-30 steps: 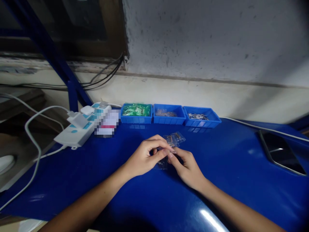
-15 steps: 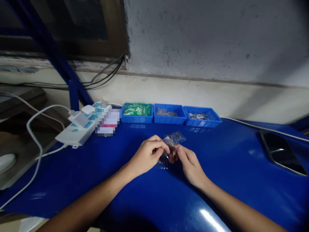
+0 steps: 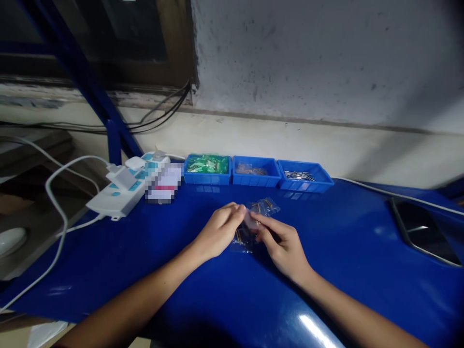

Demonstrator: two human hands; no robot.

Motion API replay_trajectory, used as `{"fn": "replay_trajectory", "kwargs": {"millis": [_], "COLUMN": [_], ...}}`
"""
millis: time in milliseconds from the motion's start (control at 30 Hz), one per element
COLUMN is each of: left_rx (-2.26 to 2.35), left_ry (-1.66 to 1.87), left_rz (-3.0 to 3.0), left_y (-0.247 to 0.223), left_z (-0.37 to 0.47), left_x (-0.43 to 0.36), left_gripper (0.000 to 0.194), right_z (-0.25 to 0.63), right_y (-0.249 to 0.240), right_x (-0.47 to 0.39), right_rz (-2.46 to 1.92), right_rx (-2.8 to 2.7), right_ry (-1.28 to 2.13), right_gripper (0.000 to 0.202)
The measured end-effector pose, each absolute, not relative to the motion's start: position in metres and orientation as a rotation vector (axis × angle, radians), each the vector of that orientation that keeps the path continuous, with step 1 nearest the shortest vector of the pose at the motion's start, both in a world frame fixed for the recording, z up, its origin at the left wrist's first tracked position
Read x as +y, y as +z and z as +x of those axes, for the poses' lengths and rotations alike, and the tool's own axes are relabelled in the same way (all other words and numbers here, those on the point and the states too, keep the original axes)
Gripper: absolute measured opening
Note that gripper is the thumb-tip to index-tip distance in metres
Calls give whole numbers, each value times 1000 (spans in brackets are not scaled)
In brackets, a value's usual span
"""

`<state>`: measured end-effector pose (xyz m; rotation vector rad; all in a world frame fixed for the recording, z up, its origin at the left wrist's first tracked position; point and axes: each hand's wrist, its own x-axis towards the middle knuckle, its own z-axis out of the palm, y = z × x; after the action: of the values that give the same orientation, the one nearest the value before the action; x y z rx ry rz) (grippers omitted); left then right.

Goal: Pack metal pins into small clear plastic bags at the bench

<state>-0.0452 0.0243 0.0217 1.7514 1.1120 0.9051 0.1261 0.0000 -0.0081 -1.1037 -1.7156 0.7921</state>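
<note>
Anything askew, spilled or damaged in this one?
Nothing looks spilled. The white item beside the power strip looks odd: it is blocky and pixelated, so any print is unreadable. The wall also looks spotted with dark marks.

I see bare L hand (image 3: 220,231) & bare R hand (image 3: 284,246), below frame ctr; L forearm (image 3: 155,290) bare, w/ tiny spot (image 3: 165,283).

1 power strip (image 3: 105,205) and 1 phone (image 3: 422,229) are lying on a table (image 3: 348,251).
Plugs (image 3: 123,179) are sitting in the strip; black cables (image 3: 185,93) are running along the wall (image 3: 308,63) below a window (image 3: 136,29).
</note>
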Motion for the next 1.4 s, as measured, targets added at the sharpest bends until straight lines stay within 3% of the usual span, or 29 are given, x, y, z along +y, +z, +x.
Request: {"fn": "replay_trajectory", "kwargs": {"millis": [200,333,433,533,667,800,967,1067,1167,1400], "left_rx": [1088,1308,1454,1491,1442,1187,1388,1639,1505,1475], "left_ry": [857,1065,1233,1539,2202,2389,2025,1377,793,601], "left_rz": [1724,1884,2057,2142,2287,2499,2554,2628,2671,2503], "left_y": [21,20,23,32,57,92,99,65,23,0], "left_z": [-45,-52,-61,-71,-82,-78,-49,-27,-15,-25], "left_x": [28,34,39,47,57,64,85,92,81,61], "left_gripper": [17,15,14,12,9,11,22,33,43,30], "right_z": [125,125,126,127,127,127,126,126,127,128], "right_y": [-5,-3,-3,-4,-5,-4,-4,-5,-6,-1], "right_x": [-2,1,3,2,-1,-1,-1,-1,0,0], "right_rz": [-1102,-1249,-1301,-1252,-1193,-1145,-1123,-1119,-1085,-998], "right_rx": [-1782,-1649,-1656,-1717,-1761,-1800,-1902,-1937,-1962,-2056], "right_ry": [757,693,710,727,702,676,663,686,664,762], "right_gripper": [33,11,14,9,9,9,11,13,14,9]}}
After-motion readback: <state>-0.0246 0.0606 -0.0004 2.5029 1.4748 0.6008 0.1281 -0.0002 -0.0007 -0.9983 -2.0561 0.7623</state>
